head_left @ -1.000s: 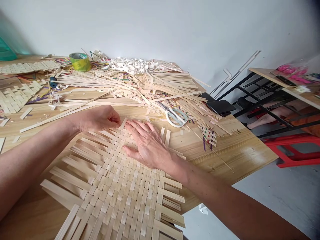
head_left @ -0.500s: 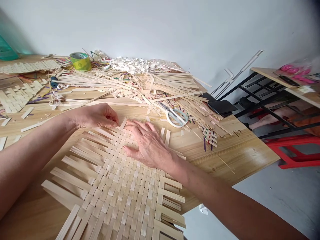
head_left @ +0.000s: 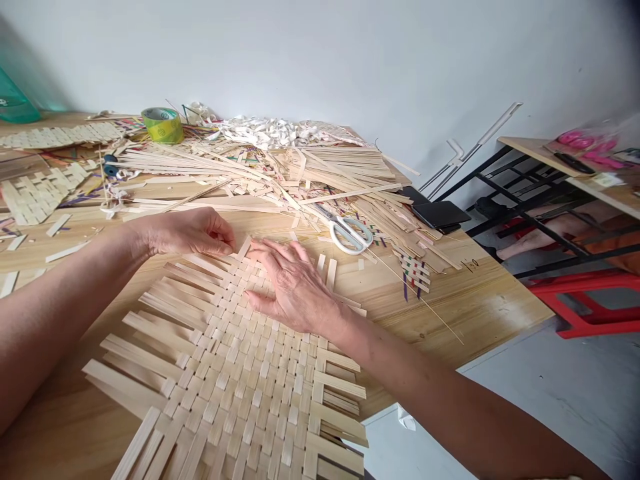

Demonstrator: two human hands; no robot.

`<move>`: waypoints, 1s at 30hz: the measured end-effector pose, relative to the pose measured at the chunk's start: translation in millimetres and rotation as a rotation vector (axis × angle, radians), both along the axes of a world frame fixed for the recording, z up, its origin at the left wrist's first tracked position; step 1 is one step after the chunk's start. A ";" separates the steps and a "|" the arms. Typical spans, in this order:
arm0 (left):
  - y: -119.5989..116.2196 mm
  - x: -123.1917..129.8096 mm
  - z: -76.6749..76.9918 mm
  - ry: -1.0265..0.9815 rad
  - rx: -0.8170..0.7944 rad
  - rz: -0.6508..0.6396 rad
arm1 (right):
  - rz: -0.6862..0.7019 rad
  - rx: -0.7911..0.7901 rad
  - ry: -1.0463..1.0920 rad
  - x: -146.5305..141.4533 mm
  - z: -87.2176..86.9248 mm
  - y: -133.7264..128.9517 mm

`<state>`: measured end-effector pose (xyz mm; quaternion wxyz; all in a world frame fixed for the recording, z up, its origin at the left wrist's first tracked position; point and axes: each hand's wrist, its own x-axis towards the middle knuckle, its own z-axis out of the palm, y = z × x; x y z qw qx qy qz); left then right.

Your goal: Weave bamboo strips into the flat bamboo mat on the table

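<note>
A woven mat of pale wooden strips (head_left: 250,393) lies in front of me, with loose strip ends sticking out along its sides. My right hand (head_left: 290,280) rests flat on its far part, fingers spread toward the far edge. At the far left corner, my left hand (head_left: 200,233) is closed with its fingers curled, close to a short strip end (head_left: 243,248). What its fingertips hold is hidden. White-handled scissors (head_left: 351,235) lie on the table just beyond my right hand.
Behind the mat spreads a heap of loose strips (head_left: 345,167), with white shreds (head_left: 270,131) by the wall. A tape roll (head_left: 163,125) stands at the back left near small woven pieces (head_left: 45,193). To the right are a black flat object (head_left: 440,213) and a red stool (head_left: 595,300).
Both hands keep nearly the same pose on the mat. The view has shifted very slightly, and the things on the right sit a little further left.
</note>
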<state>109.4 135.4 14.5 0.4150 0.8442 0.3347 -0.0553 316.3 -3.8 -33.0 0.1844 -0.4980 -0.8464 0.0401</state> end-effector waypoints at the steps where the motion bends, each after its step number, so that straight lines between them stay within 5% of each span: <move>1: -1.1 0.2 1.4 0.011 0.005 0.004 | 0.011 -0.003 -0.005 0.3 -0.1 -0.3; 18: -21.2 7.2 11.8 0.106 0.201 0.079 | -0.004 0.049 0.064 5.1 -6.0 2.2; 30: -34.1 18.6 -3.4 0.024 0.483 0.046 | -0.027 0.064 0.108 4.5 -8.6 1.6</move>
